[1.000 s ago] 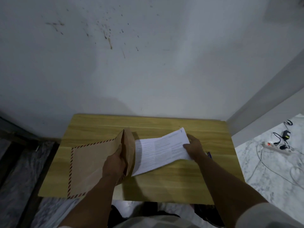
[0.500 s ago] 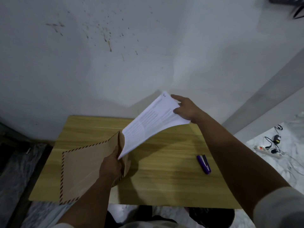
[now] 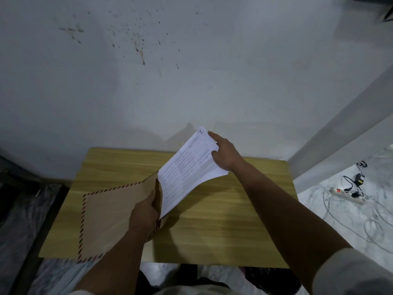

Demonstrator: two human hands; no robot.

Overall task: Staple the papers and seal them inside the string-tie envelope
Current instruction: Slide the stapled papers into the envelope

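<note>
A brown envelope (image 3: 110, 213) with a red and dark striped border lies on the left half of the wooden table (image 3: 223, 231). My left hand (image 3: 146, 213) grips its open right edge and holds the mouth apart. A stack of white printed papers (image 3: 187, 169) slants up from that mouth toward the wall, its lower end inside the opening. My right hand (image 3: 225, 154) holds the papers' upper right end, fingers spread along the edge. The stapler is hidden behind my right forearm.
A stained white wall (image 3: 191, 71) rises right behind the table. On the marble floor at the right lie a white power strip (image 3: 348, 194) and tangled cables (image 3: 374, 222). Dark floor and a dark strip run along the table's left side.
My right hand lifted the papers off the table, tilted them up, then slid their lower end further into the envelope's mouth. The left hand kept holding the envelope open.
</note>
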